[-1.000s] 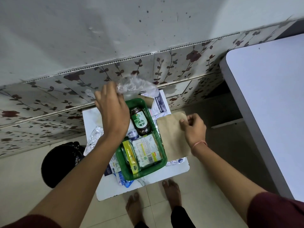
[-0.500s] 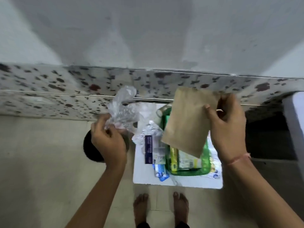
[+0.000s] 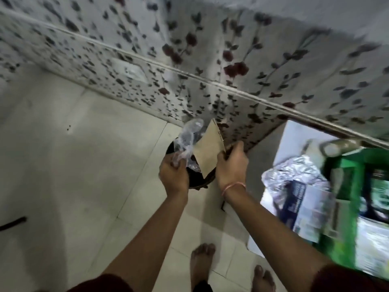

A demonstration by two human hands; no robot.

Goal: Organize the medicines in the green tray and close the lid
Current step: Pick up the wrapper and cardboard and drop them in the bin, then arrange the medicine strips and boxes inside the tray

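Observation:
My left hand [image 3: 173, 175] grips a crumpled clear plastic wrapper [image 3: 187, 140] over a black bin [image 3: 195, 182] on the floor. Beside it, my right hand [image 3: 231, 167] holds a brown paper envelope [image 3: 209, 153] above the same bin. The green tray [image 3: 345, 245] sits blurred at the right edge on a small white table [image 3: 292, 140], with medicine boxes and a bottle inside it. A silver foil strip [image 3: 294, 171] and a dark blue box [image 3: 291, 199] lie on the table left of the tray.
A flowered wall panel [image 3: 231, 60] runs behind the bin and table. The floor is pale tile [image 3: 84, 165]. My bare feet [image 3: 202, 264] stand below the hands. A dark strip [image 3: 12, 222] lies on the floor at the far left.
The view has swung left, away from the table. Both hands have moved left and down with the plastic wrapper and the envelope, and now hang over the black bin.

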